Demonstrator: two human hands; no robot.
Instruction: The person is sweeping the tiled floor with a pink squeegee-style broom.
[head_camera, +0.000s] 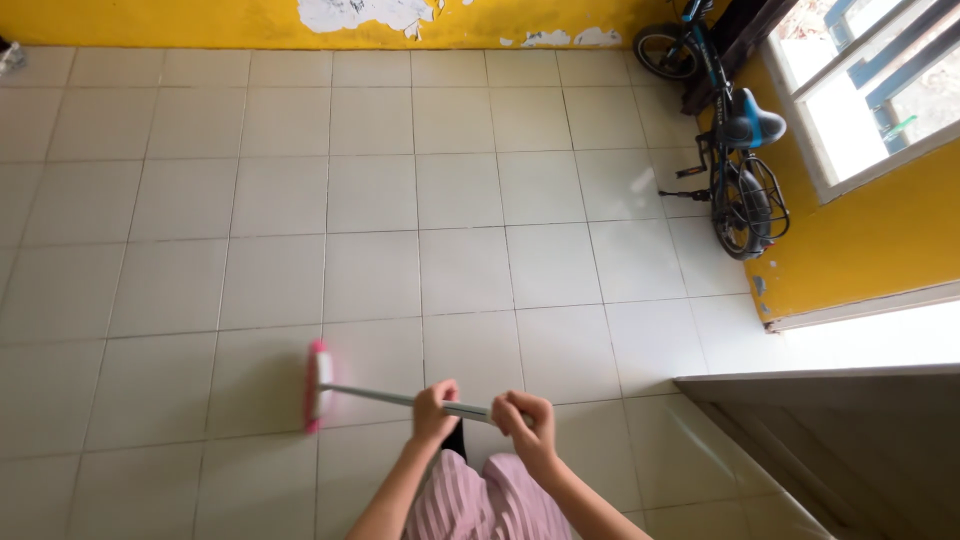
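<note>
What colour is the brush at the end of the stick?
Pink, with a white middle. The brush head shows in the head view, a little blurred, on the pale tiled floor.

One pink broom (318, 385) rests on the tiled floor (300, 200), gripped by two hands: left hand (433, 408), right hand (527, 418). One bicycle (735, 150) (blue-framed) stands far right of the broom, beside one window (870, 80).

You stand on a pale tiled floor (280, 200). A pink broom head (318, 385) rests on it just left of your left hand (434, 408). A blue bicycle (735, 150) stands far beyond your right hand (528, 420).
</note>
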